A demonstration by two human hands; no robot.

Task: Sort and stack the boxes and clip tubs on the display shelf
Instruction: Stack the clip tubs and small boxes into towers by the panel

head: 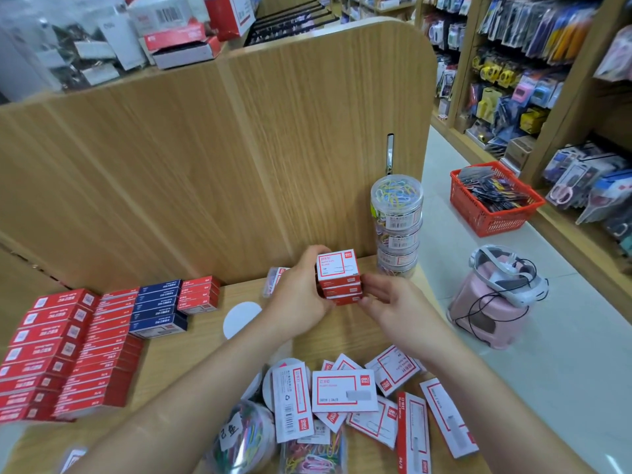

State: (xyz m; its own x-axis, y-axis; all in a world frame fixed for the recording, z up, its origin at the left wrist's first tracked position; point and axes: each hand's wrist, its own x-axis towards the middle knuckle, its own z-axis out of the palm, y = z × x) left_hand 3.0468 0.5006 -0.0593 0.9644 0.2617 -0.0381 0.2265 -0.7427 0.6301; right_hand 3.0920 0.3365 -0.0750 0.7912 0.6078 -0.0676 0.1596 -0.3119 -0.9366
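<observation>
A short stack of small red-and-white boxes [338, 278] stands at the back of the wooden shelf [212, 364], against the upright panel. My left hand [299, 295] grips the stack's left side, fingers curled over the top box. On the stack's right side my right hand [390, 301] touches the lower boxes with its fingertips. A tower of clear clip tubs [396, 227] with coloured clips stands just right of the stack. Loose red-and-white boxes [345, 390] lie scattered near me, beside tubs and bags of coloured clips [246, 436].
Rows of red boxes [58, 354] and dark blue boxes [159, 307] fill the shelf's left side. A white round lid [239, 318] lies mid-shelf. On the floor to the right stand a red basket [492, 200] and a pink stool [489, 302] bearing a headset.
</observation>
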